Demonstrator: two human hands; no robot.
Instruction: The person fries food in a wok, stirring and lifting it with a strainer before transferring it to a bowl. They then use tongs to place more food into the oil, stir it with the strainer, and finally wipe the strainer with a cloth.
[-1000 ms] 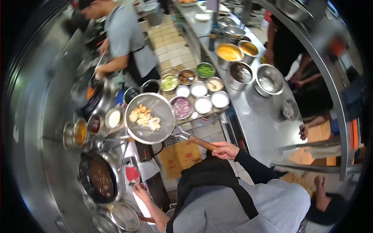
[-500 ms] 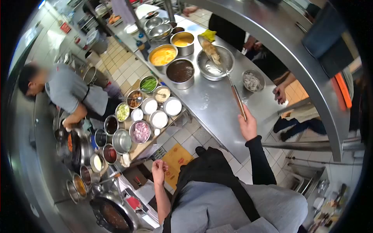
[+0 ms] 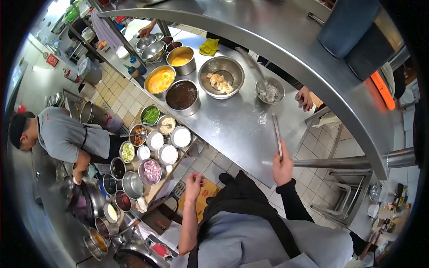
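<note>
My right hand (image 3: 283, 166) is wrapped round the long handle (image 3: 278, 134) of a metal skimmer. Its head end (image 3: 253, 64) is blurred and tilted, between a wide steel bowl (image 3: 206, 85) and a smaller bowl (image 3: 282, 87). Pale battered-looking pieces (image 3: 220, 83) lie in the wide bowl. White, flour-coated pieces (image 3: 269, 94) fill part of the smaller one. Away from the steel table (image 3: 241, 129), my left hand (image 3: 194, 184) hangs with curled fingers over the floor side, and nothing shows in it.
Pots of orange liquid (image 3: 160, 80) and dark sauce (image 3: 182, 95) stand left of the wide bowl. Ingredient containers (image 3: 149, 172) crowd a side counter. A co-worker (image 3: 71, 134) bends over a wok at left. Another person's hand (image 3: 304, 99) is at the table's right; a steel shelf (image 3: 286, 38) arches above.
The pieces carried on the skimmer are now in the wide bowl, and the skimmer no longer holds them. The view has shifted, and my right hand is lower in it.
</note>
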